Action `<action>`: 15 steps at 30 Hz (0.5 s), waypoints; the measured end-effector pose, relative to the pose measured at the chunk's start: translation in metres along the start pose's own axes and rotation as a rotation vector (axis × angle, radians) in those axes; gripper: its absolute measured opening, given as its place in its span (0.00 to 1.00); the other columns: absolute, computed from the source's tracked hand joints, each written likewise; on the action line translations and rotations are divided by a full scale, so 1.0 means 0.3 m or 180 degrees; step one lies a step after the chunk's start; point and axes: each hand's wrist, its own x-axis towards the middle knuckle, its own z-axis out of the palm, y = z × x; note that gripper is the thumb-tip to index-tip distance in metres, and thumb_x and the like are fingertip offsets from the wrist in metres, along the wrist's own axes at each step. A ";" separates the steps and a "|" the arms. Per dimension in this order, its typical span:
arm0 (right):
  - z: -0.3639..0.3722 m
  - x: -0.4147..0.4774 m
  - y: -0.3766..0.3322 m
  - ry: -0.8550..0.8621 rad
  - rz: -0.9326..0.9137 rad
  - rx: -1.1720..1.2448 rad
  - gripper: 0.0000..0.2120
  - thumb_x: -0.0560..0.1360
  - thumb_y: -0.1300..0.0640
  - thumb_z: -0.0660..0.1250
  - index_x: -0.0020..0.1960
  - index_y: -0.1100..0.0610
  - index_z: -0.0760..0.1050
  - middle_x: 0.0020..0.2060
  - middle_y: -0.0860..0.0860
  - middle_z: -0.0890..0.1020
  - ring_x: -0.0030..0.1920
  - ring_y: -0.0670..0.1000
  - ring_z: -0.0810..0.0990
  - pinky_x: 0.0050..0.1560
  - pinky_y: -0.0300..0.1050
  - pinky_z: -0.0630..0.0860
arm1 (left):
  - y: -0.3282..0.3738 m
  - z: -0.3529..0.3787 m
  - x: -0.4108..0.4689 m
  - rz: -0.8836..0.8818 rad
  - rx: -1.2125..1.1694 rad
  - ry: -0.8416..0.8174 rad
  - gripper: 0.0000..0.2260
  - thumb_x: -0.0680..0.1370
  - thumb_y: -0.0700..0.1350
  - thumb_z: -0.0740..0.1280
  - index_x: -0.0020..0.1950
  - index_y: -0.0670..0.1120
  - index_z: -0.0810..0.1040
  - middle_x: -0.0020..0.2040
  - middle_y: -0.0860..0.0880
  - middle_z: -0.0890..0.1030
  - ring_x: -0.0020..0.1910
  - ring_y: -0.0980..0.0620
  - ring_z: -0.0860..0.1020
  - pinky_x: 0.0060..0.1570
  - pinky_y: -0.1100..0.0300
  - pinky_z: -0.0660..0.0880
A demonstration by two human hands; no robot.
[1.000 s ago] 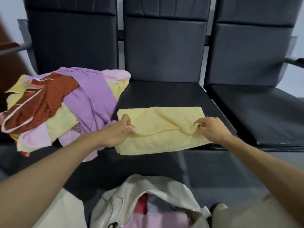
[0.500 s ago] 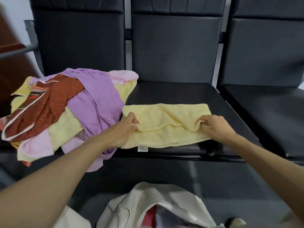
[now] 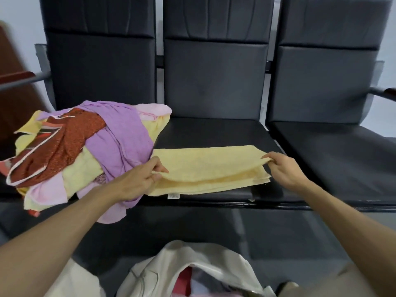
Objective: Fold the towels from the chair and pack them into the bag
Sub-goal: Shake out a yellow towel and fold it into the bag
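- Three dark padded chairs in a row across the upper frame: left chair [image 3: 100, 67], middle chair [image 3: 216, 76], right chair [image 3: 325, 82].
- Two armrests: left armrest [image 3: 19, 76] at the left edge, right armrest [image 3: 385, 93] at the right edge.
- Two bare hands: left hand [image 3: 137, 181], right hand [image 3: 282, 170].
- One yellow towel [image 3: 210, 166] at centre, with one white label [image 3: 174, 196] on its near edge.
- One pile of towels [image 3: 81, 168] at centre left. It shows one purple towel [image 3: 120, 133] and one red patterned cloth [image 3: 64, 144] plainly — the pink and pale yellow pieces overlap too much to count.
- One white bag [image 3: 171, 266] at bottom centre.

nubby terry towel [image 3: 205, 166] on smooth, faintly glossy leatherette seat [image 3: 214, 131].
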 end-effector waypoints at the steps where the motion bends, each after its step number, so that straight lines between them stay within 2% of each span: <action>1: 0.006 0.000 0.007 -0.0124 -0.0016 -0.0060 0.16 0.81 0.64 0.54 0.60 0.58 0.77 0.52 0.54 0.80 0.53 0.55 0.77 0.47 0.41 0.67 | 0.000 0.005 -0.005 -0.0033 0.0102 -0.0149 0.01 0.83 0.44 0.57 0.52 0.50 0.66 0.61 0.61 0.74 0.64 0.56 0.72 0.64 0.54 0.69; 4: 0.019 -0.002 0.027 -0.0535 -0.0029 -0.0370 0.17 0.80 0.64 0.54 0.63 0.58 0.77 0.62 0.56 0.77 0.63 0.56 0.74 0.55 0.40 0.66 | 0.004 0.010 -0.014 -0.0049 0.0289 -0.0382 0.02 0.82 0.46 0.60 0.50 0.51 0.68 0.62 0.60 0.74 0.62 0.56 0.73 0.63 0.54 0.71; 6: 0.017 -0.003 0.028 -0.0805 0.0032 -0.0464 0.18 0.79 0.64 0.54 0.62 0.57 0.77 0.63 0.54 0.76 0.63 0.54 0.73 0.57 0.41 0.67 | 0.011 0.012 -0.013 -0.0023 0.0471 -0.0454 0.01 0.81 0.48 0.62 0.49 0.53 0.72 0.61 0.60 0.74 0.60 0.58 0.73 0.63 0.54 0.71; 8: 0.008 -0.004 0.020 -0.0927 0.0150 -0.0366 0.16 0.79 0.60 0.55 0.59 0.55 0.79 0.60 0.51 0.77 0.61 0.52 0.73 0.58 0.43 0.68 | 0.015 0.020 -0.002 0.0037 0.0736 -0.0421 0.04 0.80 0.51 0.63 0.46 0.54 0.74 0.61 0.59 0.71 0.60 0.59 0.69 0.65 0.58 0.66; 12: 0.015 0.019 0.015 -0.0712 0.0454 -0.0107 0.15 0.79 0.53 0.56 0.49 0.53 0.82 0.50 0.52 0.80 0.48 0.51 0.76 0.46 0.45 0.70 | 0.029 0.047 0.035 -0.0385 0.0420 0.0202 0.09 0.81 0.52 0.59 0.46 0.52 0.74 0.52 0.55 0.71 0.52 0.56 0.71 0.55 0.59 0.68; 14: 0.034 0.033 0.017 -0.0480 0.0544 -0.0134 0.13 0.78 0.55 0.59 0.49 0.56 0.82 0.48 0.54 0.81 0.44 0.52 0.75 0.42 0.44 0.69 | 0.039 0.059 0.056 -0.0692 0.0230 0.0535 0.10 0.83 0.50 0.57 0.45 0.48 0.73 0.49 0.52 0.73 0.46 0.55 0.73 0.47 0.58 0.69; 15: 0.045 0.042 0.020 -0.0367 0.0546 -0.0170 0.12 0.78 0.57 0.60 0.50 0.57 0.82 0.50 0.54 0.80 0.46 0.52 0.74 0.43 0.43 0.69 | 0.046 0.064 0.066 -0.0814 0.0218 0.0701 0.10 0.83 0.49 0.57 0.45 0.47 0.72 0.46 0.51 0.74 0.43 0.54 0.73 0.44 0.58 0.69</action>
